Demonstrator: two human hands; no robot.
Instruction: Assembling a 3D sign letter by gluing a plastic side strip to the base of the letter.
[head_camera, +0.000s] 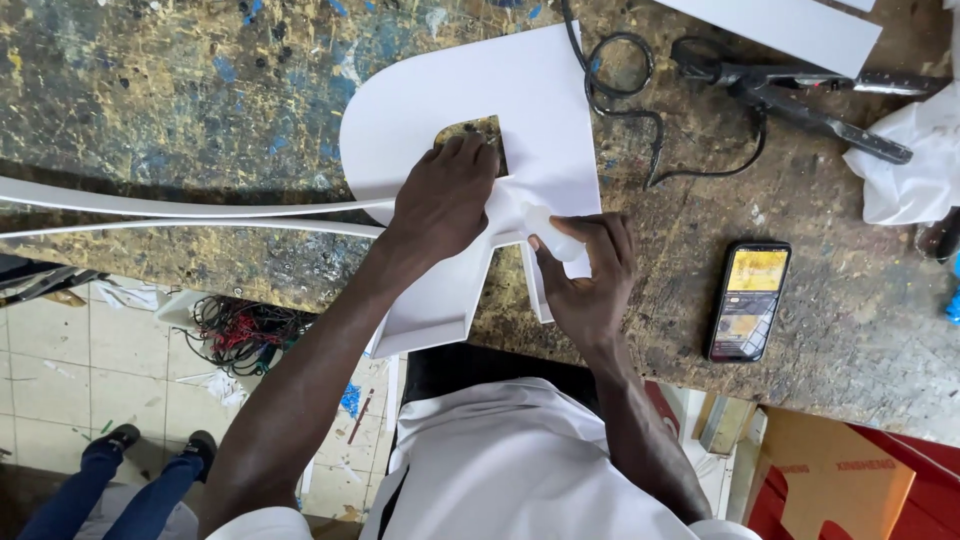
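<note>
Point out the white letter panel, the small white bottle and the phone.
white letter panel (540, 110), head view, on its flat face above the cut-out.
small white bottle (556, 236), head view, on its body, held by the right hand (590, 285).
phone (749, 300), head view, middle of its lit screen.

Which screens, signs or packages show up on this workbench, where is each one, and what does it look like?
Phone: flat on the bench right of the right hand, black slab, screen lit yellow and dark.
White letter shape: large cut-out sign piece at bench centre, under the left hand.
Cardboard box: below the bench edge at lower right, brown with red print.
White plastic bag: crumpled, far right edge.
</note>
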